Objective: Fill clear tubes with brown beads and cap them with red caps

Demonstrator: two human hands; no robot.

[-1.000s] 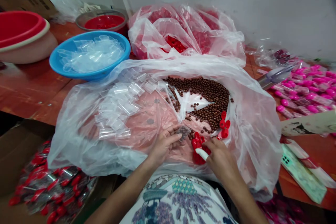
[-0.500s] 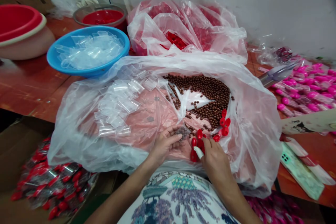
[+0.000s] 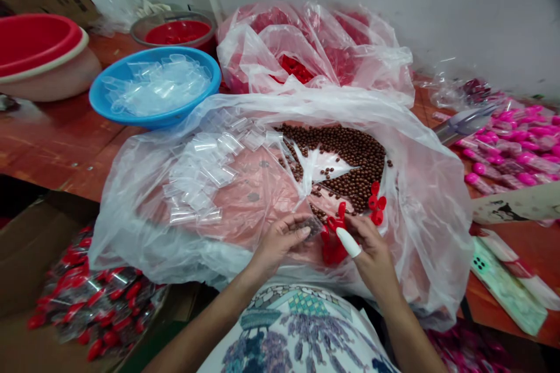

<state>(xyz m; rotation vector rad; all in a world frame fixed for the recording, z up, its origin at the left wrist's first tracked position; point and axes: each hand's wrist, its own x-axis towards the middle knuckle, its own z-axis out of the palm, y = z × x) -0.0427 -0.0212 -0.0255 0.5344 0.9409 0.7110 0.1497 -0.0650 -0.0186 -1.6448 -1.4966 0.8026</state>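
Note:
My left hand (image 3: 282, 239) is closed on a small clear plastic tube (image 3: 314, 226) with dark brown beads inside, tilted above the work surface. Just to its right, my right hand (image 3: 370, 247), its thumb in a white finger cover (image 3: 349, 242), has curled fingers on the red caps (image 3: 335, 252); the fingertips are partly hidden behind them. A few more red caps (image 3: 376, 204) lie beyond this hand. Brown beads (image 3: 350, 145) spread over the plastic sheet (image 3: 420, 233) in front of both hands. Clear empty tubes (image 3: 201, 169) are heaped on its left side.
A blue basin (image 3: 98, 99) of clear tubes stands back left, near stacked bowls (image 3: 41, 78). Behind is a bag (image 3: 350, 64) with red pieces. Pink-capped tubes (image 3: 516, 145) and a phone (image 3: 503, 285) lie right. Red-capped tubes (image 3: 100, 309) fill a box below left.
My right hand has shifted slightly right and turned, so its covered thumb shows more. The red caps by it are bunched differently. The left hand still holds the tube, slightly farther right.

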